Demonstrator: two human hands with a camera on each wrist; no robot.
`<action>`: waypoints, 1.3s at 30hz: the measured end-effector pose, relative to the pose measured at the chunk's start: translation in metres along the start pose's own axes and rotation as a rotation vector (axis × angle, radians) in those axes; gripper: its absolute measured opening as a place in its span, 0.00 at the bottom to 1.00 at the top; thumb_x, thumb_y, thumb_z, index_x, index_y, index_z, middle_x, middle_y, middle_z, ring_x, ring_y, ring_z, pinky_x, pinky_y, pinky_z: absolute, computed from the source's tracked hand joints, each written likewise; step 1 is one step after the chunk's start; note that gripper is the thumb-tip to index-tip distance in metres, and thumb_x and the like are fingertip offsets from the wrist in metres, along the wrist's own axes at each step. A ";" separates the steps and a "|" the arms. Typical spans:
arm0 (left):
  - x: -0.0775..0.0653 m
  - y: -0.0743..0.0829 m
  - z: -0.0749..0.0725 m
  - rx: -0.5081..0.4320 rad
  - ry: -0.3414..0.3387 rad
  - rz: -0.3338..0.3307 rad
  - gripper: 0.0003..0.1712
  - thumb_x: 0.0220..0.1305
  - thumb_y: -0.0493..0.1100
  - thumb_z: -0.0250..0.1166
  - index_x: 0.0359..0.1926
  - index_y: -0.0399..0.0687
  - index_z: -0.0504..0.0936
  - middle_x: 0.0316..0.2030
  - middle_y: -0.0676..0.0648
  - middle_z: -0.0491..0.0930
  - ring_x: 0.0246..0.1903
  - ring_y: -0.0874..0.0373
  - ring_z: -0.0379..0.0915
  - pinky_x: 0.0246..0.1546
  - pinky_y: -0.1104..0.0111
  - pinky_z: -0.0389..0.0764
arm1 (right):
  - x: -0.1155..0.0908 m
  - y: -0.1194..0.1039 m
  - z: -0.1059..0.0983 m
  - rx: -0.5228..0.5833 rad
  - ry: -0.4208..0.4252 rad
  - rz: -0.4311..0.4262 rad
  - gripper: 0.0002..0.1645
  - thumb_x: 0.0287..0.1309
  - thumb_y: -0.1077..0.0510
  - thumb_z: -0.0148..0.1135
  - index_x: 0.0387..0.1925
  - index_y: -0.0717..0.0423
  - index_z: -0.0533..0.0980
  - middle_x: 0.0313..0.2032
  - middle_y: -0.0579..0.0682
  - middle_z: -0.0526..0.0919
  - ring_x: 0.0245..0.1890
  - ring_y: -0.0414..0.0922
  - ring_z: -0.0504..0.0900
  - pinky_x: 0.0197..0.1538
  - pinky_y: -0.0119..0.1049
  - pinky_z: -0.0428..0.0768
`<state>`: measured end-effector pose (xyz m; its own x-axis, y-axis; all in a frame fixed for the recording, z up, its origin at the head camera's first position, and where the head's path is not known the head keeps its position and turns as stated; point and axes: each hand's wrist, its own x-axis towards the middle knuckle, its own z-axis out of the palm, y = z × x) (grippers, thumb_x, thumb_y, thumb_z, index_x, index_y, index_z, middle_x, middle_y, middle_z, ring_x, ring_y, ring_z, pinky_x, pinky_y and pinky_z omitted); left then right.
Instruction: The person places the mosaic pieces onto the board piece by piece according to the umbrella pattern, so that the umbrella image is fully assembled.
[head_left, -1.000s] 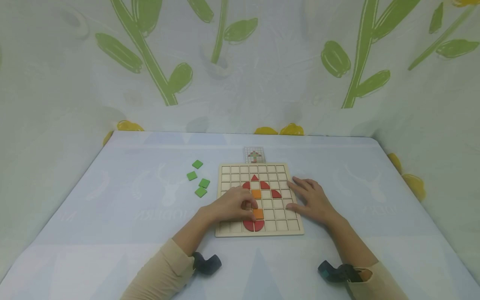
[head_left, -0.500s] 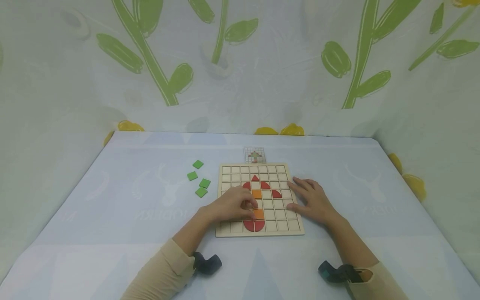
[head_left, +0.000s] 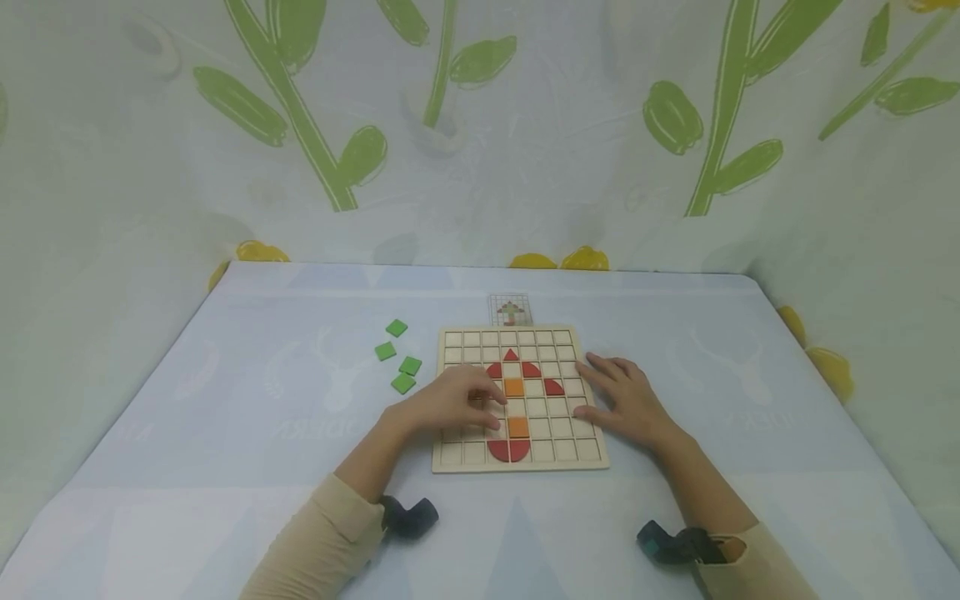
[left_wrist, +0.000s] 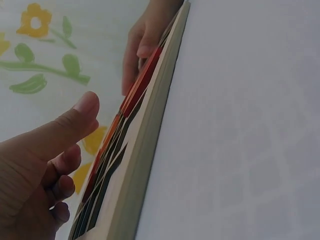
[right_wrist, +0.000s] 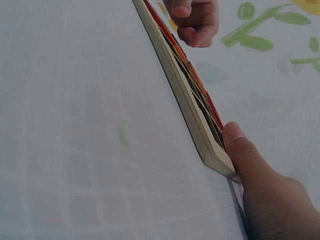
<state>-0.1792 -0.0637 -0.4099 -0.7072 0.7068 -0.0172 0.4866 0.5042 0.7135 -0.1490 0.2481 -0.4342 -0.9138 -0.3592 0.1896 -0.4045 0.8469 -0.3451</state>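
My left hand (head_left: 453, 396) hovers over the left half of the wooden grid board (head_left: 562, 429). Its thumb and fingers are apart with nothing between them, as the left wrist view also shows. Two orange square tiles (head_left: 518, 427) sit in the board's middle column. Red quarter-round tiles (head_left: 498, 450) lie at the bottom, and others (head_left: 553, 387) sit higher up beneath a red triangle tile (head_left: 511, 355). Part of the board is hidden by the left hand. At the board's right edge, my right hand (head_left: 622, 400) rests with fingers spread, its thumb touching the rim.
Several loose green square tiles (head_left: 403, 383) lie on the table left of the board. A small card (head_left: 510, 310) with a gridded picture lies just behind the board. A wall with painted plants (head_left: 570, 200) rises at the table's far edge.
My left hand has drawn back slightly to the left, up from the board beside the lower orange tile, and its fingertips now show more clearly. The right hand has stayed in place.
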 end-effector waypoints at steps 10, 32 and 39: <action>-0.005 -0.008 -0.015 -0.011 0.009 -0.008 0.16 0.50 0.49 0.73 0.43 0.55 0.85 0.32 0.57 0.76 0.36 0.60 0.67 0.38 0.67 0.70 | 0.001 -0.001 -0.002 -0.010 -0.048 0.034 0.45 0.50 0.37 0.64 0.66 0.50 0.65 0.68 0.55 0.62 0.64 0.60 0.58 0.60 0.62 0.58; -0.031 -0.027 -0.045 -0.116 0.064 -0.174 0.22 0.46 0.48 0.75 0.46 0.57 0.84 0.45 0.55 0.78 0.46 0.56 0.66 0.50 0.59 0.68 | 0.000 -0.001 -0.001 0.001 -0.033 0.024 0.45 0.49 0.37 0.65 0.66 0.50 0.66 0.68 0.54 0.63 0.64 0.58 0.58 0.60 0.62 0.59; -0.043 -0.038 -0.056 -0.107 0.092 -0.204 0.23 0.46 0.49 0.76 0.47 0.56 0.84 0.41 0.53 0.77 0.41 0.55 0.66 0.42 0.63 0.69 | 0.000 0.000 0.000 -0.001 -0.030 0.021 0.45 0.49 0.36 0.65 0.66 0.50 0.66 0.67 0.54 0.63 0.64 0.58 0.58 0.60 0.62 0.59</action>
<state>-0.1957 -0.1407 -0.3970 -0.8316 0.5447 -0.1083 0.2748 0.5731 0.7720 -0.1494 0.2481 -0.4337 -0.9227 -0.3530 0.1551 -0.3855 0.8546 -0.3479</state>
